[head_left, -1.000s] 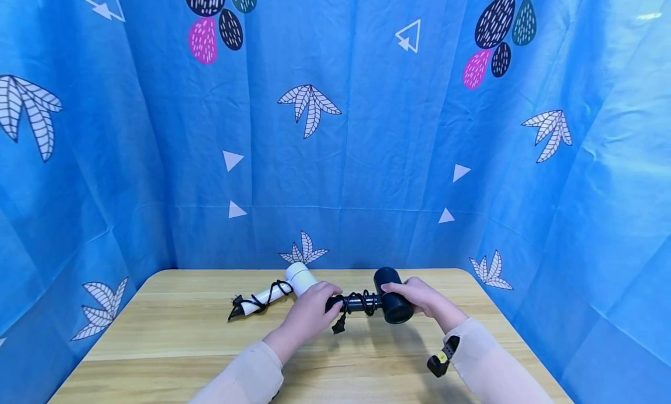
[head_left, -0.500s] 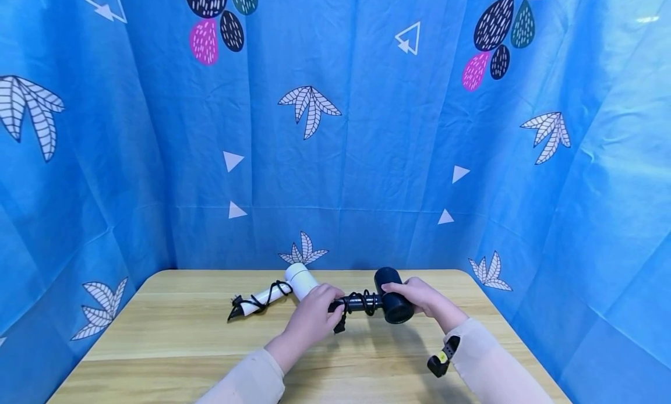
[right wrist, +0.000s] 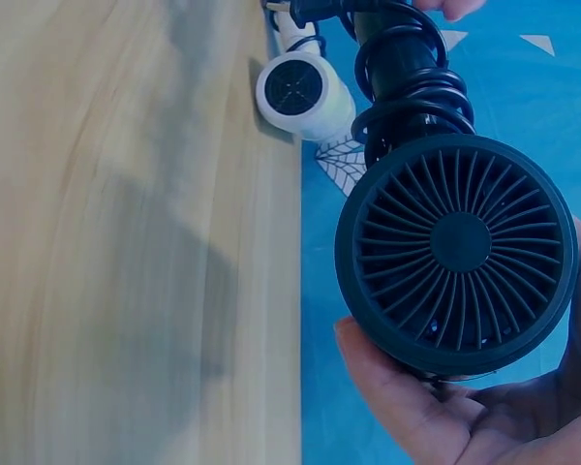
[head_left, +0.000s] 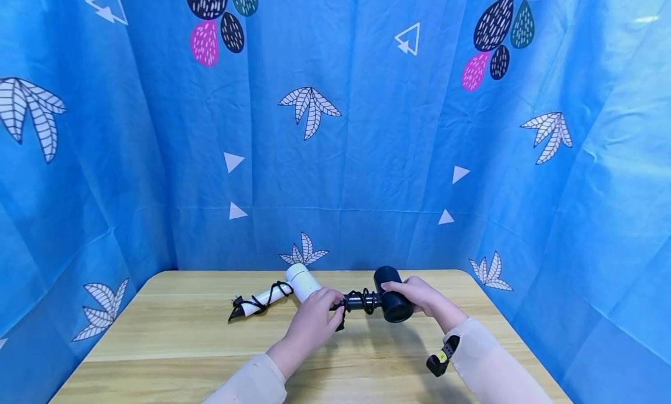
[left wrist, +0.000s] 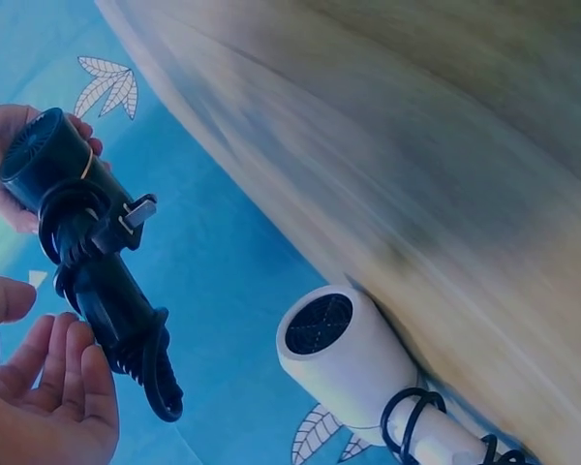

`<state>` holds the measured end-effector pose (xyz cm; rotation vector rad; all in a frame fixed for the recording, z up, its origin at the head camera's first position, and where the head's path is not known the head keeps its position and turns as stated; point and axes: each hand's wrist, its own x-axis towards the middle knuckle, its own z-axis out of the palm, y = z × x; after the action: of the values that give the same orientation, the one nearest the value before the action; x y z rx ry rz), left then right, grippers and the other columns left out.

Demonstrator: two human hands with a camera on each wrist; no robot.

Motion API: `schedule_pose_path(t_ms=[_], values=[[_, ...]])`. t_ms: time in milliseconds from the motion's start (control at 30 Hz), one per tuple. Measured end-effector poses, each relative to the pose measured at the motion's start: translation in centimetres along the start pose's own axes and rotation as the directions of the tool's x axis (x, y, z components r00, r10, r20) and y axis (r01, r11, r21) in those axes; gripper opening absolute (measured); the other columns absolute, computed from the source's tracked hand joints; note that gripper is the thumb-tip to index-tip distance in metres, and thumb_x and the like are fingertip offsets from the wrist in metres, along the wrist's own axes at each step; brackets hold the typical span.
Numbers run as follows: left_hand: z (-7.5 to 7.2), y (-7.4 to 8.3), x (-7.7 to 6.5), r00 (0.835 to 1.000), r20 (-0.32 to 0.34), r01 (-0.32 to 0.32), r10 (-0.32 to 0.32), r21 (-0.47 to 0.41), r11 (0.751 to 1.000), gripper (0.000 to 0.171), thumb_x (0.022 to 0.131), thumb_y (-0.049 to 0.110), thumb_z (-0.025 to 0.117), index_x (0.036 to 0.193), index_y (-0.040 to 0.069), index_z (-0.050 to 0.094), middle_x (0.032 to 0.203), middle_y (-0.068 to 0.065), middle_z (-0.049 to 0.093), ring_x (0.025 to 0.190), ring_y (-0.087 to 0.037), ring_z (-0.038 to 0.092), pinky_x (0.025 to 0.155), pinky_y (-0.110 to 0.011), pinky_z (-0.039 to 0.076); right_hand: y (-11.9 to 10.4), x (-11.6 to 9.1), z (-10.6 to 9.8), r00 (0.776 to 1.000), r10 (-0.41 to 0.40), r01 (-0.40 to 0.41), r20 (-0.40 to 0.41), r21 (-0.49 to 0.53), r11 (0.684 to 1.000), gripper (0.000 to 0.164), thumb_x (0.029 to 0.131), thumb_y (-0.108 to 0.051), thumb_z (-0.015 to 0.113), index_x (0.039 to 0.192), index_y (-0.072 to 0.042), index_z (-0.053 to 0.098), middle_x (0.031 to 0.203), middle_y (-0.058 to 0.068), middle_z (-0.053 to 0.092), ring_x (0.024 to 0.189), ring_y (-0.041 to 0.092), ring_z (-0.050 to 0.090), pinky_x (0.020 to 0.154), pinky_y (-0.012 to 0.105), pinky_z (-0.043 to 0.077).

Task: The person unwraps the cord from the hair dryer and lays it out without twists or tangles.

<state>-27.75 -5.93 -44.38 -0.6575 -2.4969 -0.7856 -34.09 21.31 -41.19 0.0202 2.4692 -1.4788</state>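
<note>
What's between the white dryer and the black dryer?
Head view: the left hand comes between the white dryer and the black dryer. In the left wrist view the gap is bare, just blue cloth behind.

The left forearm (head_left: 251,381) and right forearm (head_left: 495,363) are being held out, angled inward. The left hand (head_left: 310,319) is being held back upward, its thumb (left wrist: 8,298) being parted from the loosely bent fingers (left wrist: 99,392). The right hand (head_left: 421,294) is being held in a curled grip, the right thumb (head_left: 394,287) being pointed leftward.
</note>
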Motion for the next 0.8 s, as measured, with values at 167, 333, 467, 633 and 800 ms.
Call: schedule_pose_path(t_ms=[167,333,467,633,800], values=[[0.1,0.2,-0.2,1.0,-0.013,0.008,-0.008,0.015,1.0,0.016,0.095,0.022,0.069,0.108,0.012,0.068,0.101,0.002,0.068,0.093,-0.015,0.065,0.083,-0.036,0.055,-0.1,-0.1,0.0,1.0,0.004,-0.004,-0.005,0.002,1.0,0.058,0.087,-0.046,0.072,0.107,0.007,0.062,0.092,0.018,0.069,0.076,0.024,0.071,0.07,0.039,0.06],[0.3,0.6,-0.5,0.999,-0.039,0.018,-0.016,0.042,0.999,0.016,0.093,0.022,0.071,0.105,0.013,0.069,0.098,0.002,0.069,0.088,-0.014,0.066,0.078,-0.034,0.056,-0.2,-0.1,-0.1,1.0,0.001,-0.001,-0.009,0.0,1.0,0.058,0.088,-0.046,0.072,0.108,0.008,0.061,0.093,0.018,0.069,0.076,0.025,0.071,0.071,0.04,0.06],[0.8,0.8,-0.7,0.996,-0.084,0.009,-0.001,0.093,0.996,0.017,0.092,0.024,0.072,0.103,0.013,0.069,0.095,0.002,0.07,0.083,-0.014,0.067,0.071,-0.032,0.057,-0.2,0.0,-0.2,1.0,-0.004,0.004,-0.001,0.005,1.0,0.058,0.088,-0.046,0.071,0.107,0.008,0.062,0.092,0.017,0.069,0.077,0.025,0.071,0.071,0.04,0.06],[1.4,0.8,-0.8,0.987,-0.161,0.0,0.025,0.15,0.989,0.017,0.089,0.026,0.075,0.099,0.013,0.069,0.089,0.001,0.07,0.076,-0.015,0.067,0.064,-0.03,0.056,-0.4,0.1,-0.2,1.0,-0.007,0.007,0.005,0.018,1.0,0.058,0.089,-0.044,0.071,0.11,0.009,0.061,0.093,0.018,0.069,0.077,0.026,0.072,0.072,0.041,0.06],[1.5,1.0,-0.6,0.977,-0.209,-0.012,0.051,0.183,0.983,0.017,0.087,0.025,0.077,0.092,0.013,0.067,0.081,0.0,0.07,0.067,-0.016,0.067,0.055,-0.029,0.054,-0.6,0.0,-0.1,1.0,-0.007,0.007,0.008,0.022,1.0,0.057,0.089,-0.044,0.071,0.109,0.009,0.061,0.092,0.018,0.07,0.077,0.027,0.072,0.072,0.041,0.06]])
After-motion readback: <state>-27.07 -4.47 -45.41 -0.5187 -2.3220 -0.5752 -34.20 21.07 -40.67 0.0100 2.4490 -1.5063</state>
